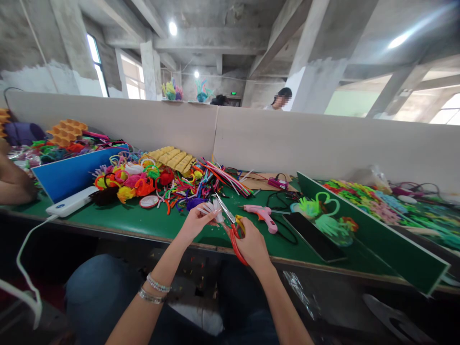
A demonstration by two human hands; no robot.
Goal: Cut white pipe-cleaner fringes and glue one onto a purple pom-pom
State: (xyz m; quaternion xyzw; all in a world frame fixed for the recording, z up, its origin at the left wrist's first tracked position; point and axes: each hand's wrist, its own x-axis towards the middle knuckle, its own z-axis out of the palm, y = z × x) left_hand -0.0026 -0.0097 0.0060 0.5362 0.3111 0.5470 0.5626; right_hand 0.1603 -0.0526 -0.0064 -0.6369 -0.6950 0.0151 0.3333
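My left hand (199,220) pinches a small bundle of white fuzzy strips (216,209), perhaps pipe cleaners, over the front of the green table. In my right hand (252,241) is a pair of scissors (235,235) with red and yellow handles, fingers wrapped round the grips. The metal blades point up and left, close beside the white bundle; whether they touch it I cannot tell. Tiny white scraps lie on the table below. Just right of the scissors rests a pink glue gun (263,216). Behind my hands spreads a pile of colourful pipe cleaners (230,178).
Fuzzy coloured pieces (136,181) and a yellow egg-crate sheet (172,159) fill the left. A white power bank (74,202) stands by a blue divider (82,167). Rightward are a black phone (312,235), a pale green fuzzy figure (332,223) and a green divider (370,230). Another person's arm (14,179) is far left.
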